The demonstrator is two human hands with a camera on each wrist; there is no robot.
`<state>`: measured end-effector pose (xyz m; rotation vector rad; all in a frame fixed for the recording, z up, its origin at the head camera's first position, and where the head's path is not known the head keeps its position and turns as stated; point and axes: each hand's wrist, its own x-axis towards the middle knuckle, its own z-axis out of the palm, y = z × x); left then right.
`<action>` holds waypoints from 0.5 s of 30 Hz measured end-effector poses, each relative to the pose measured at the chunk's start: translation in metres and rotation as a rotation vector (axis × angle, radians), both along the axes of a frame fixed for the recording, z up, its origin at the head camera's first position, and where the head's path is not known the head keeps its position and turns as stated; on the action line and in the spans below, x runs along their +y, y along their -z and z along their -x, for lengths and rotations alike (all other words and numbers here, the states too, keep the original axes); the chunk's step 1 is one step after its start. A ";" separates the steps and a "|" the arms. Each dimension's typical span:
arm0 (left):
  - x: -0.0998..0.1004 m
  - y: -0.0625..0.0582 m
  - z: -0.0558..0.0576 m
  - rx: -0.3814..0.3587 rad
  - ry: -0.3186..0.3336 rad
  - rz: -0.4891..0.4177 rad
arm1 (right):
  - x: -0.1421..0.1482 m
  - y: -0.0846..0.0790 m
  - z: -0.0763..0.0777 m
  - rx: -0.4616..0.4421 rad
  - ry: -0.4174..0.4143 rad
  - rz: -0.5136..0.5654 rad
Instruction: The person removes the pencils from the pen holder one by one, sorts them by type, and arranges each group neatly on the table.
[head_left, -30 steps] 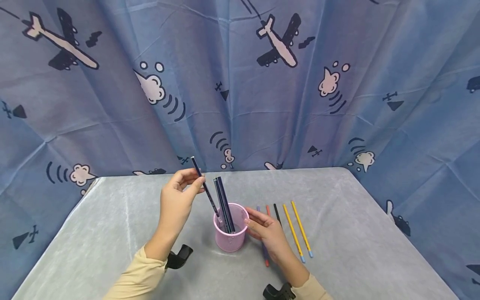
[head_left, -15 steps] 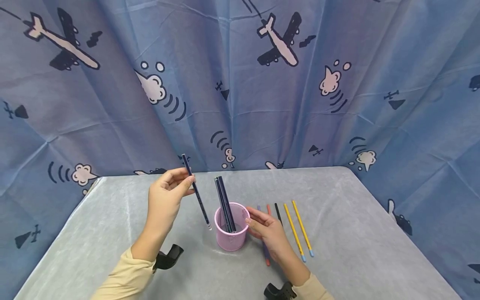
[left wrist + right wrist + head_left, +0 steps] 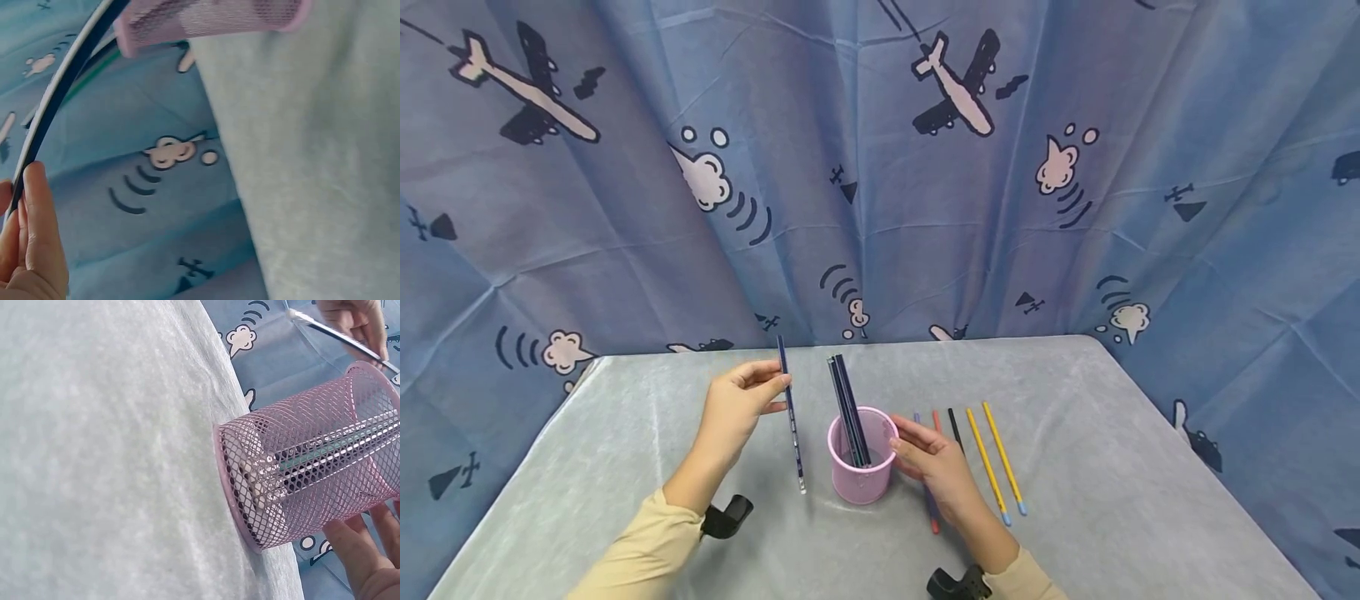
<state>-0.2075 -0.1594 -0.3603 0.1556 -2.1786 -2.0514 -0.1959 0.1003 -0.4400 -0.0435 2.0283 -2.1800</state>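
A dark blue pencil (image 3: 793, 429) is pinched between the thumb and fingers of my left hand (image 3: 733, 412), nearly upright, its eraser end down. It is outside and left of the pink mesh pen cup (image 3: 861, 487). Several dark pencils (image 3: 845, 392) lean together inside the cup. My right hand (image 3: 943, 471) holds the cup's right side, thumb near the rim. In the right wrist view the fingers (image 3: 353, 547) lie against the mesh (image 3: 306, 425). The left wrist view shows the pencil (image 3: 44, 119) close up, the cup partly cut off above.
Right of the cup, a purple pencil (image 3: 931, 504), a red pencil (image 3: 935, 525), a black pencil (image 3: 954, 425) and yellow pencils (image 3: 988, 462) lie on the grey-white table cover (image 3: 1097, 475). My right hand partly covers some. A blue printed curtain (image 3: 880, 183) hangs behind the table.
My left hand has drawn the pencil out of the cup to the left, then lowered it and turned it more upright. The right hand and cup stay put.
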 end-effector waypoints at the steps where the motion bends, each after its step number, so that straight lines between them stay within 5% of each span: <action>1: -0.001 0.003 0.001 -0.017 0.010 0.009 | 0.000 0.000 0.000 -0.004 0.004 0.004; 15: -0.005 0.041 0.017 -0.135 0.113 0.062 | 0.000 0.002 0.000 -0.004 -0.006 0.048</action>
